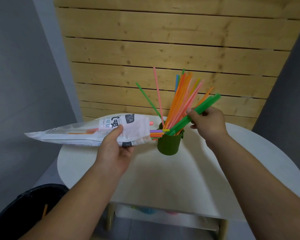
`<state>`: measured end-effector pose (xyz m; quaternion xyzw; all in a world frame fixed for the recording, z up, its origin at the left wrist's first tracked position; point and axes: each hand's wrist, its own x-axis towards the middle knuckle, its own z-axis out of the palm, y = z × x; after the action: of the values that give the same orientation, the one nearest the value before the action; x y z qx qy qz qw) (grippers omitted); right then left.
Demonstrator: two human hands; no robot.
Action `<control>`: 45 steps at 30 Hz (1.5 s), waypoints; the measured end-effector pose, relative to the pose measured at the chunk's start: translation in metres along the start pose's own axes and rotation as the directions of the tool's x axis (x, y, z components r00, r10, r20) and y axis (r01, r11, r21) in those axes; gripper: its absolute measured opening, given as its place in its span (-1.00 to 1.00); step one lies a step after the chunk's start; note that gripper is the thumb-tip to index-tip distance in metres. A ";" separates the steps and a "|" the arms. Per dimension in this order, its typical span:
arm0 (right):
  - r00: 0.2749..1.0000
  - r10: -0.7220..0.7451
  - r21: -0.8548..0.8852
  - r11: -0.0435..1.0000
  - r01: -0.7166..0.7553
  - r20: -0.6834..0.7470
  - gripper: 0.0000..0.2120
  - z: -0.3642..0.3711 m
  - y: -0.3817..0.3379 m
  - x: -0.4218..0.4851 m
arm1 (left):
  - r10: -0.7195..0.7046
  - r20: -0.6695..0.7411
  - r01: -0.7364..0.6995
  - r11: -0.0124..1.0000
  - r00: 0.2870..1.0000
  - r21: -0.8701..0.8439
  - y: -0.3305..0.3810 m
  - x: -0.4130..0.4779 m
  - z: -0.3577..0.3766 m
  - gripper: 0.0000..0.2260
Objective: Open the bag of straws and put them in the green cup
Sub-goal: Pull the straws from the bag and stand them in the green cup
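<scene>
two grips: both of the person's bare hands are over a round white table (163, 179), and each has hold of something.
left grip (114, 149): fingers and thumb are curled round the bag close to its open mouth, with the thumb lying on top.
bag (73, 134): white printed plastic, held roughly level and lifted off the table. its mouth faces the cup and its closed end juts out past the table's left edge.
bag straws (158, 133): purple, yellow, orange and green ends poke out of the mouth, just beside the cup's rim. one pink end sticks out higher up.
right grip (210, 123): thumb and curled fingers pinch a green bunch about midway along it.
green bunch (206, 105): tilted, with the lower ends inside the cup's mouth and the upper ends rising toward the right.
green cup (169, 144): upright near the table's far edge, between the two grips.
cup straws (180, 101): a fan of orange, pink, blue, yellow and green. one green and one pink lean apart toward the left.
slat wall (163, 40): pale wooden boards behind the table's far edge.
bin (24, 205): black, below the table's near-left edge.
</scene>
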<state>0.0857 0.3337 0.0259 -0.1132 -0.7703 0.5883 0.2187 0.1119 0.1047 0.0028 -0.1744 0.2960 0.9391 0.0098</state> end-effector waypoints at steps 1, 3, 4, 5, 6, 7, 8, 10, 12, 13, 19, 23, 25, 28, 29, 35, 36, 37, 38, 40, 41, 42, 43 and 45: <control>1.000 -0.001 -0.013 1.000 0.001 0.001 -0.87 0.000 0.001 -0.001 | -0.001 0.003 0.001 1.000 1.000 0.002 0.000 -0.001 0.000 -0.74; 1.000 0.008 -0.005 1.000 -0.008 -0.007 -0.85 0.000 0.002 -0.001 | 0.000 0.005 0.000 1.000 1.000 0.004 0.000 -0.001 0.000 -0.74; 1.000 0.025 0.020 0.999 -0.025 -0.002 -0.85 -0.001 0.002 -0.001 | 0.001 0.007 -0.001 1.000 1.000 0.004 0.000 -0.002 0.000 -0.73; 0.999 0.049 0.063 0.997 -0.049 0.011 -0.84 -0.002 0.001 -0.001 | 0.001 0.010 -0.001 1.000 1.000 0.005 0.000 -0.002 0.000 -0.72; 0.997 0.073 0.117 0.990 -0.076 0.031 -0.83 -0.003 0.001 -0.002 | -0.001 0.014 0.001 1.000 1.000 0.006 0.000 -0.003 0.000 -0.71; 0.995 0.091 0.165 0.981 -0.098 0.050 -0.81 -0.004 0.001 -0.003 | -0.003 0.016 0.003 1.000 1.000 0.006 0.001 -0.004 0.000 -0.71; 0.993 0.102 0.192 0.975 -0.112 0.061 -0.78 -0.005 0.001 -0.004 | -0.005 0.016 0.005 1.000 1.000 0.004 0.001 -0.004 0.001 -0.70; 0.992 0.115 0.192 0.974 -0.124 0.058 -0.74 -0.004 0.003 -0.005 | -0.004 0.013 0.004 1.000 1.000 0.002 0.002 -0.005 0.001 -0.70; 0.992 0.114 0.160 0.980 -0.121 0.052 -0.76 -0.005 0.005 -0.008 | -0.005 0.012 0.005 1.000 1.000 -0.001 0.002 -0.006 0.001 -0.70; 0.992 0.112 0.149 0.982 -0.118 0.050 -0.79 -0.006 0.006 -0.009 | -0.006 0.013 0.006 1.000 1.000 -0.003 0.002 -0.007 0.002 -0.70; 0.973 0.211 0.190 0.956 -0.225 0.088 -0.72 -0.009 0.006 -0.018 | -0.007 0.027 0.007 1.000 1.000 -0.001 0.001 -0.010 0.003 -0.75; 0.890 0.415 0.104 0.893 -0.438 0.187 -0.71 -0.012 0.001 -0.031 | -0.002 0.034 0.002 1.000 0.999 0.000 0.002 -0.010 0.004 -0.81; 0.830 0.497 0.014 0.856 -0.517 0.254 -0.67 -0.013 -0.005 -0.040 | 0.002 0.040 -0.002 1.000 0.999 -0.005 0.003 -0.011 0.005 -0.80; 0.819 0.455 0.037 0.867 -0.497 0.349 -0.64 -0.006 -0.014 -0.051 | 0.017 0.060 -0.017 1.000 0.998 -0.005 0.002 -0.013 0.007 -0.79; 0.835 0.402 0.109 0.875 -0.471 0.376 -0.66 -0.002 -0.016 -0.055 | 0.021 0.069 -0.021 1.000 0.997 -0.004 0.002 -0.014 0.008 -0.79; 0.900 0.162 0.246 0.929 -0.277 0.404 -0.91 0.016 -0.020 -0.070 | 0.051 0.104 -0.054 0.998 0.993 0.022 -0.001 -0.019 0.011 -0.74; 0.906 0.159 0.227 0.938 -0.263 0.392 -0.93 0.016 -0.020 -0.071 | 0.054 0.108 -0.057 0.998 0.993 0.025 -0.001 -0.019 0.011 -0.74; 0.912 0.159 0.210 0.945 -0.252 0.379 -0.93 0.017 -0.021 -0.071 | 0.055 0.110 -0.059 0.998 0.992 0.029 -0.001 -0.019 0.011 -0.75; 0.918 0.156 0.192 0.952 -0.238 0.364 -0.93 0.016 -0.021 -0.071 | 0.055 0.111 -0.059 0.998 0.992 0.030 0.000 -0.019 0.010 -0.75; 0.935 0.138 0.166 0.965 -0.201 0.328 -0.93 0.014 -0.023 -0.068 | 0.050 0.103 -0.053 0.998 0.993 0.021 0.002 -0.018 0.009 -0.77; 0.942 0.127 0.167 0.968 -0.186 0.311 -0.95 0.013 -0.023 -0.066 | 0.047 0.095 -0.048 0.999 0.994 0.013 0.003 -0.017 0.009 -0.78; 0.947 0.120 0.174 0.969 -0.177 0.300 -0.95 0.010 -0.024 -0.064 | 0.044 0.087 -0.045 0.999 0.995 0.007 0.004 -0.017 0.009 -0.80; 0.947 0.118 0.184 0.967 -0.179 0.298 -0.95 0.008 -0.025 -0.061 | 0.043 0.078 -0.043 0.999 0.996 0.000 0.006 -0.016 0.009 -0.82; 0.937 0.135 0.217 0.953 -0.212 0.322 -0.95 0.001 -0.026 -0.057 | 0.042 0.071 -0.041 0.999 0.997 -0.009 0.008 -0.015 0.008 -0.83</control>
<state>0.1379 0.3009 0.0390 -0.0612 -0.7017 0.7075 0.0571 0.1230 0.1043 0.0183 -0.1349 0.2956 0.9457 0.0000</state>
